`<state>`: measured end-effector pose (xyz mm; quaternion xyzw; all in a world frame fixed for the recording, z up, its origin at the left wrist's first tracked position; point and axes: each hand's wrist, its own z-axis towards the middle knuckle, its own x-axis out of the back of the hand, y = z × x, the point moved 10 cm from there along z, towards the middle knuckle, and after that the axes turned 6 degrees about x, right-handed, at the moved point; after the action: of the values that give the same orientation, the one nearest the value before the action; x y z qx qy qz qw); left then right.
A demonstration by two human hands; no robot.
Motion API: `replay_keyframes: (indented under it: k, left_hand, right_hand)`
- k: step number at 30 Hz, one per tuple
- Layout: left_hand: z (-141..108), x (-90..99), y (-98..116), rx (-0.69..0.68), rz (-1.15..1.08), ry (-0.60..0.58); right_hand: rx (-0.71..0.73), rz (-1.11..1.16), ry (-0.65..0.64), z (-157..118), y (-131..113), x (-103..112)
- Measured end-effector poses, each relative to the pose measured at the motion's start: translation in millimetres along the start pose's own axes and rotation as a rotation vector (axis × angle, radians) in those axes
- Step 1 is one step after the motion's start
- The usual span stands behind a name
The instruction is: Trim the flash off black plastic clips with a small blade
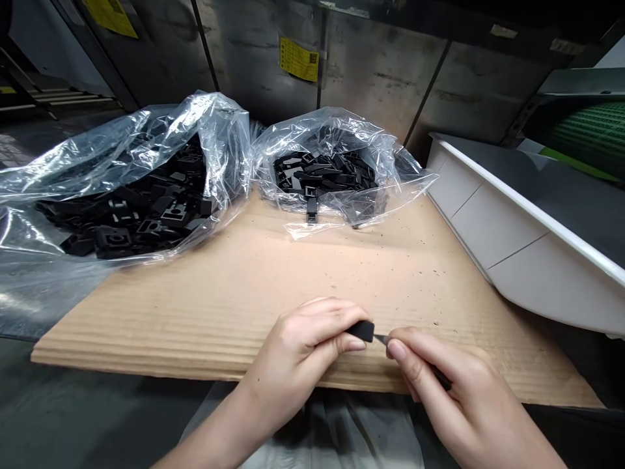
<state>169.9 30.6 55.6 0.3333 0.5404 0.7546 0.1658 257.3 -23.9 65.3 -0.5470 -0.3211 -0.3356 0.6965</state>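
Observation:
Near the front edge of a cardboard sheet [273,286], my left hand [307,345] pinches a small black plastic part [362,330] between thumb and fingers. My right hand [444,384] is closed around a thin pointed blade [381,339], whose tip meets the right end of the black part. Most of the blade's handle is hidden in my right palm. Beyond my hands, a clear plastic bag [219,124] at the left and another clear bag [336,120] at the centre back hold several black parts.
One black piece [311,208] lies at the mouth of the centre bag. A white bin [527,228] stands along the right side. Behind are metal panels [375,78] with yellow labels [299,60]. Dark crumbs dot the cardboard. Below its front edge hangs clear plastic [342,436].

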Motion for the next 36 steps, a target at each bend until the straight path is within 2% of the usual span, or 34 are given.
replay_keyframes:
  k: [4, 10, 14, 17, 19, 21, 24, 28, 30, 32, 33, 34, 36]
  left_hand:
    - [1, 0.5, 1, -0.020, 0.012, 0.011]
    - [2, 2.3, 2, -0.030, 0.029, 0.023]
    - [1, 1.6, 4, -0.044, 0.040, 0.031]
    - [0, 1.1, 6, -0.081, 0.078, 0.042]
    - [-2, 0.7, 8, -0.122, 0.115, 0.049]
    - [-3, 0.9, 11, -0.158, 0.139, 0.056]
    - [-5, 2.1, 13, -0.187, 0.156, 0.074]
    - [-3, 3.2, 11, -0.170, 0.142, 0.081]
    - [-1, 3.1, 9, -0.138, 0.122, 0.070]
    - [1, 2.7, 6, -0.097, 0.113, 0.056]
    - [1, 2.7, 4, -0.076, 0.116, 0.054]
    - [1, 2.9, 3, -0.056, 0.125, 0.056]
    - [0, 4.4, -1, -0.014, 0.159, 0.075]
  right_hand:
    - [-0.011, 0.001, -0.030, -5, 2, -2]
    - [-0.002, -0.013, 0.002, -6, 4, 0]
    - [-0.061, 0.048, -0.058, -4, 7, -6]
    - [-0.272, 0.327, -0.188, -10, 22, -26]
    - [-0.468, 0.646, -0.296, -21, 30, -48]
    - [-0.607, 0.994, -0.367, -30, 27, -67]
    - [-0.698, 1.379, -0.411, -34, 15, -80]
    - [-0.774, 1.522, -0.341, -34, 14, -77]
    - [-0.782, 1.504, -0.260, -34, 22, -69]
    - [-0.712, 1.375, -0.155, -30, 36, -54]
    - [-0.642, 1.223, -0.079, -27, 47, -41]
    - [-0.545, 0.980, 0.026, -22, 59, -23]
    - [-0.309, 0.368, 0.281, -14, 65, 23]
